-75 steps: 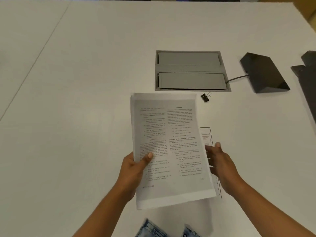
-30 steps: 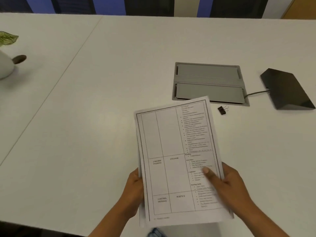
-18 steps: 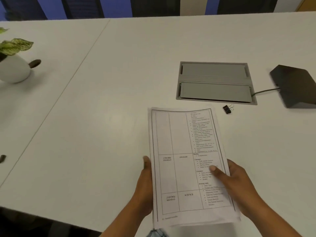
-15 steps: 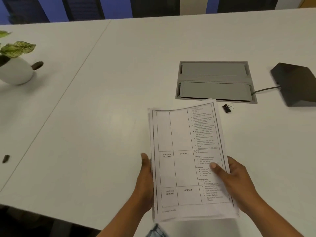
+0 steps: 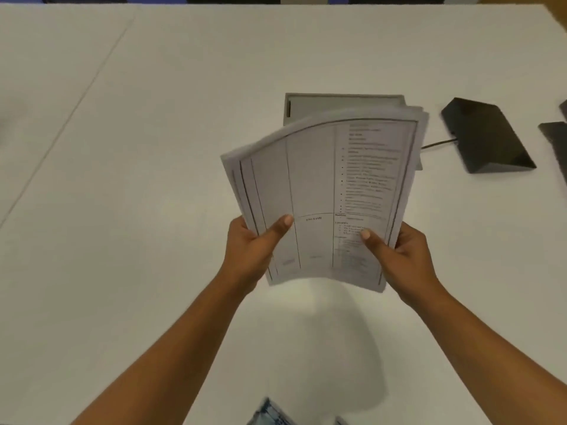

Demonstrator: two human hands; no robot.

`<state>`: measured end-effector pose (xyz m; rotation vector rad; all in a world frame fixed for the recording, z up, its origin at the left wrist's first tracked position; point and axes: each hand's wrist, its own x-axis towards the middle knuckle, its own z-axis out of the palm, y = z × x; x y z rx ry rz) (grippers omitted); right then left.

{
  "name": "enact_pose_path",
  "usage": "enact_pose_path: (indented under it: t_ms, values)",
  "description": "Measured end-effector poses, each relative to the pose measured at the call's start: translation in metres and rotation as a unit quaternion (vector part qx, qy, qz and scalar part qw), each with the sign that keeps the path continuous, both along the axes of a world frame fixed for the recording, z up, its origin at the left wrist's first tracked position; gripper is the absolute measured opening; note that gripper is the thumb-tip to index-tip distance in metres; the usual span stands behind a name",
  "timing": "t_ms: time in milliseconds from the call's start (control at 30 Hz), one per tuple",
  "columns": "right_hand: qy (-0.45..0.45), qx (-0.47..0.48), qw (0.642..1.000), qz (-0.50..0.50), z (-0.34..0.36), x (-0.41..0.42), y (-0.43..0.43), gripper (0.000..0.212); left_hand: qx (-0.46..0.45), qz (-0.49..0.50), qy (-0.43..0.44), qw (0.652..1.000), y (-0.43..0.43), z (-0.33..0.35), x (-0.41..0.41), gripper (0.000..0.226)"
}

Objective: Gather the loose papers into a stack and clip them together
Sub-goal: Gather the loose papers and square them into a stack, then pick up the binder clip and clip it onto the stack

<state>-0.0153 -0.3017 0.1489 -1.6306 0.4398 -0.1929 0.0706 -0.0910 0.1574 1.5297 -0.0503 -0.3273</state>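
Observation:
A stack of printed papers [image 5: 319,185] stands nearly upright above the white table [image 5: 153,179], its top bowed and its top sheet showing a ruled table with text. My left hand [image 5: 254,246] grips the stack's lower left edge, thumb on the front. My right hand [image 5: 395,253] grips the lower right edge the same way. The sheets' edges are slightly fanned at the left and the top right. The small black binder clip seen earlier is hidden behind the raised stack.
A grey flush cable hatch [image 5: 337,105] lies behind the papers. A black wedge-shaped device [image 5: 484,139] with a cable sits at the right, and another dark object [image 5: 557,139] is cut by the right edge. A seam [image 5: 61,130] crosses the table at the left.
The stack was tilted up from nearly flat to almost upright, lifted off the table with both hands holding its lower edges. The view shifted, so the plant pot left the frame.

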Motion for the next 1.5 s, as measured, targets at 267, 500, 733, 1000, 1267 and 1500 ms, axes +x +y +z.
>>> enact_pose_path:
  t_ms: [267,500,733,1000,1267,1500]
  values:
    - [-0.022,-0.013,1.000,0.003,-0.006,0.013,0.008,0.034,0.045,-0.026,-0.101,0.994,0.007,0.005,0.013,0.026]
    - [-0.030,-0.007,1.000,-0.001,-0.006,0.022,0.006,0.032,0.038,-0.039,-0.086,0.995,0.002,0.006,0.019,0.022]
    - [-0.062,0.017,0.998,-0.008,-0.002,0.035,-0.003,0.028,0.017,-0.039,-0.094,0.995,-0.008,0.002,0.030,0.023]
    - [0.016,0.007,1.000,0.012,-0.051,0.044,-0.006,0.039,0.036,-0.017,-0.008,0.999,-0.019,-0.039,0.040,0.029]
    - [0.101,0.008,0.994,0.035,-0.069,0.051,-0.032,0.032,0.082,-0.072,0.043,0.993,-0.024,-0.057,0.066,0.018]
    - [0.204,0.107,0.969,0.086,-0.103,0.046,-0.052,0.055,-0.033,-0.024,0.109,0.993,-0.027,-0.083,0.096,0.028]
